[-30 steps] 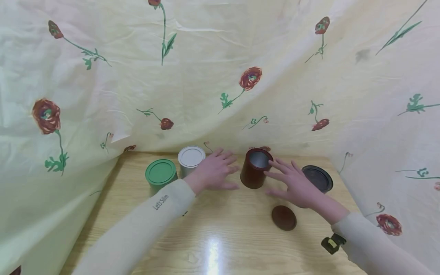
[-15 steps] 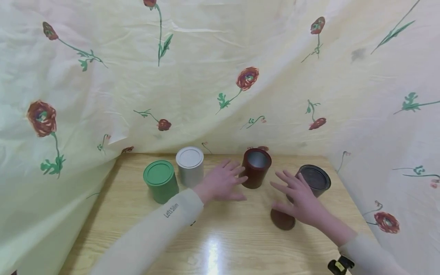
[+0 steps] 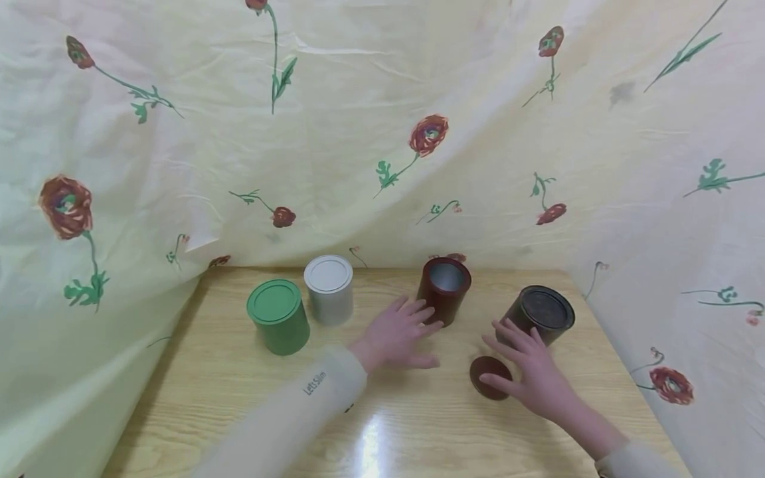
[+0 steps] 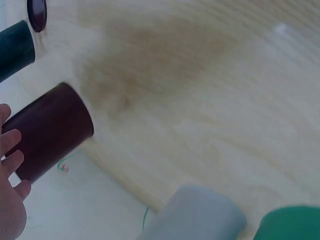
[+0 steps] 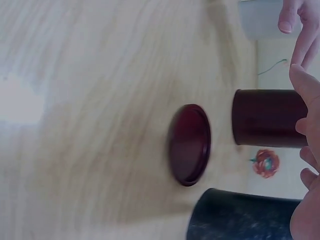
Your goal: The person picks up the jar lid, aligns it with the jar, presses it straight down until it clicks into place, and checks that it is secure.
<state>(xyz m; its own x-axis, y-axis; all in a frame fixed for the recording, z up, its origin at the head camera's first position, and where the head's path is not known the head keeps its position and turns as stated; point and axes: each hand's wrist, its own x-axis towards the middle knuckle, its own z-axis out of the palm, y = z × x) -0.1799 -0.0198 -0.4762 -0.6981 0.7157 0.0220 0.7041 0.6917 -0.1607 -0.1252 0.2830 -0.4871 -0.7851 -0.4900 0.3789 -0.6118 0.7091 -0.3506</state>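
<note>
An uncovered brown can (image 3: 441,309) stands at the back of the table, its grey inside showing from above. My left hand (image 3: 403,335) hovers in front of it with fingers spread, overlapping its lower side in the head view. The can's round brown lid (image 3: 487,368) lies flat on the wood. Over the lid's right edge is my right hand (image 3: 532,372), fingers extended and holding nothing. Behind that hand stands a black can (image 3: 544,309) with its lid on. In the right wrist view the lid (image 5: 190,145) lies between the brown can (image 5: 270,117) and the black can (image 5: 240,220).
A lidded green can (image 3: 277,318) and a lidded white can (image 3: 330,292) stand at the back left of the wooden table (image 3: 197,398). A flowered cloth (image 3: 335,146) hangs behind the table and along both sides.
Both hands have drawn toward the person; the left has shifted right, and the right has come over beside the lid. The cans and lid stay in place while the head view shifts slightly.
</note>
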